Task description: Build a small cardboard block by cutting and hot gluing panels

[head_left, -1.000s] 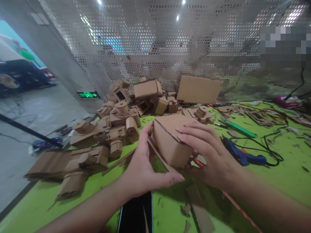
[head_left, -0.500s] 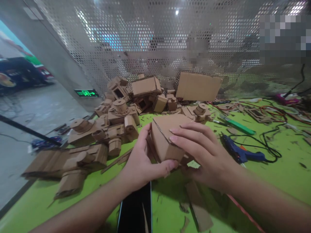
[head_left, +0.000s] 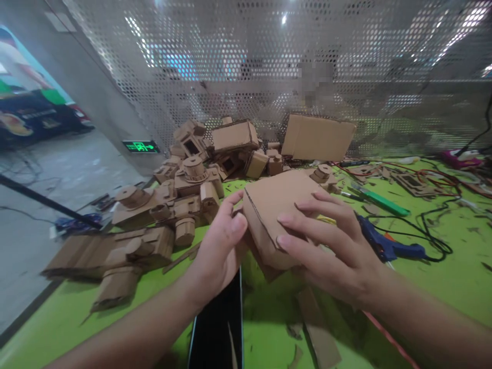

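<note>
Both of my hands hold a small brown cardboard box (head_left: 277,205) above the green table (head_left: 442,287). My left hand (head_left: 219,251) presses against its left side, fingers curled along the edge. My right hand (head_left: 330,251) lies over its top and right side with fingers spread across the upper face. The box is tilted, its top face turned toward me.
A heap of cardboard models (head_left: 180,200) covers the table's left and back. A flat cardboard sheet (head_left: 317,137) leans on the perforated metal screen. A blue glue gun (head_left: 384,245), a green knife (head_left: 378,202) and cables lie right. A black phone (head_left: 217,328) and cardboard scraps (head_left: 319,333) lie near me.
The box has been tipped so its top face now turns toward me. My left hand slid from under the front edge to the left side; my right fingers spread over the top.
</note>
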A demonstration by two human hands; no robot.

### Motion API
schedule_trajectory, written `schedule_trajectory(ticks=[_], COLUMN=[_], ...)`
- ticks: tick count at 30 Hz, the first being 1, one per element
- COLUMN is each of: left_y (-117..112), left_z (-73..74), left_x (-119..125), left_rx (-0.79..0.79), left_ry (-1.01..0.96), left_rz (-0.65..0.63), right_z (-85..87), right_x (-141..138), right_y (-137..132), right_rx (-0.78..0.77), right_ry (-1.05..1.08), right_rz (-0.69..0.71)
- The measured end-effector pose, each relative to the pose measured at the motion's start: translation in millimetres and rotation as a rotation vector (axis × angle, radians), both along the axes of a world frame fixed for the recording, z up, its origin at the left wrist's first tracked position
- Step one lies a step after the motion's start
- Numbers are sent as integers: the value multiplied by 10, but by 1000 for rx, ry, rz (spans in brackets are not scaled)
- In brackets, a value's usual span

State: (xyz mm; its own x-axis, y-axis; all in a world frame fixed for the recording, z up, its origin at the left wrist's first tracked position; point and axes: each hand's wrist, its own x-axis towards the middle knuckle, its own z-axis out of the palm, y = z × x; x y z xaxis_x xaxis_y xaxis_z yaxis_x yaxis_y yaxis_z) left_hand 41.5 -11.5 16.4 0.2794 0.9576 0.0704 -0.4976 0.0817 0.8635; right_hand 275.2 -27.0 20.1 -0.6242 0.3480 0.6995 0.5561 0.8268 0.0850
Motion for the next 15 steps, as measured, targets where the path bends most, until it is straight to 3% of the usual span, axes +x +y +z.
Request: schedule_trajectory(ticks=[4, 8, 11, 13, 15], left_y=[4, 86, 137, 142, 127], left_z=[82, -6, -80, -98, -96], left_x=[34, -26, -117, -167, -198], left_rx=[-70, -23, 197, 370, 540], left_ry=[2, 133, 324, 389, 441], left_rz=[-41, 35, 96, 84, 60], right_z=[30, 49, 103, 153, 196], right_x=[-33, -52, -19, 33, 112], right_y=[-24, -35, -23, 17, 78], right_rx=[34, -24, -94, -132, -268], right_ry=[-68, -175, -77, 150, 374], right_rz=[24, 58, 65, -20, -100])
